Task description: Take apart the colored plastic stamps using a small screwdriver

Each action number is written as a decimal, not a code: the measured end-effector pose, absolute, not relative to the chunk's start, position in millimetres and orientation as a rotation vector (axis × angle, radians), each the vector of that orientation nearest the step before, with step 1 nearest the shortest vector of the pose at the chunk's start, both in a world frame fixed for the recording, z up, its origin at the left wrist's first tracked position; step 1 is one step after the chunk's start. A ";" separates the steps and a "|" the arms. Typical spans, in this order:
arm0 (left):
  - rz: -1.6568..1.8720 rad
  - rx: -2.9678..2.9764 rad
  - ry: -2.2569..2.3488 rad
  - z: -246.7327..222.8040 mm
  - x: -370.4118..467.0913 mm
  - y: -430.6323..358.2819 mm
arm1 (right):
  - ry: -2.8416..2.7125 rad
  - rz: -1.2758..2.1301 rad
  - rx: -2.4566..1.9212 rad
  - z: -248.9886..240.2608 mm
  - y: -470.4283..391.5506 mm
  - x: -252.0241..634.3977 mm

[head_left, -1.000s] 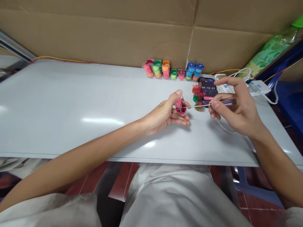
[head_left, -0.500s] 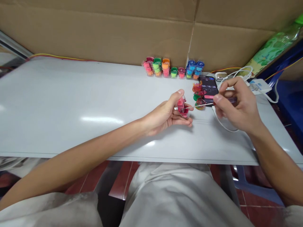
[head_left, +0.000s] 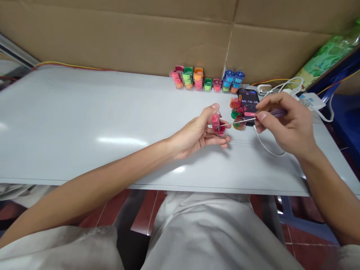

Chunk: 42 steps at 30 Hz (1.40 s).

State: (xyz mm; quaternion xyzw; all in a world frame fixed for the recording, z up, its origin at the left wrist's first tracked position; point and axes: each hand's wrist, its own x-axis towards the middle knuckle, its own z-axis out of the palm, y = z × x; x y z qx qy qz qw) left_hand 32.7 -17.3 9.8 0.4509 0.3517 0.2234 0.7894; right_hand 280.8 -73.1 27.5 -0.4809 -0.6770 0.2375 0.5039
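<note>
L hand's [head_left: 194, 137] pinching a pink plastic piece [head_left: 216, 123] above the counter [head_left: 112, 108], R hand's [head_left: 291, 125] gripping a screwdriver [head_left: 278, 113], tip at it: prob. mid-job, rear stacks [head_left: 198, 77] maybe done, loose parts [head_left: 236, 104] poss. left.

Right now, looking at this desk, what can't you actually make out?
All in the head view:
- Back of the pink piece: hidden by the left hand holding it.
- Tool handle: partly hidden by the right hand.
- Tool tip: too small to tell exactly what it touches.
- Phone: text besides the timer digits is too small to read.
- Bottle: its upper end is cut off by the picture's right edge.
</note>
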 end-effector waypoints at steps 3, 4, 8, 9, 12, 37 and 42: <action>0.456 0.989 0.722 10.1 32.2 -16.3 | -1.586 0.580 -1.142 26.5 -73.1 279.5; 0.454 0.995 0.715 10.0 32.1 -16.1 | -1.573 0.591 -1.158 26.6 -73.4 279.0; 0.457 1.022 0.701 9.2 31.8 -16.3 | -1.579 0.564 -1.220 27.7 -74.0 278.6; 0.457 1.031 0.700 9.2 31.6 -16.4 | -1.597 0.545 -1.214 27.8 -73.8 279.0; 0.455 1.052 0.706 9.9 30.8 -16.7 | -1.633 0.528 -1.181 27.3 -72.8 280.3; 0.493 1.054 0.777 10.8 30.3 -16.0 | -1.615 0.699 -1.211 29.4 -76.9 277.9; 0.492 1.057 0.781 10.7 30.7 -15.7 | -1.671 0.631 -1.229 29.8 -77.6 278.4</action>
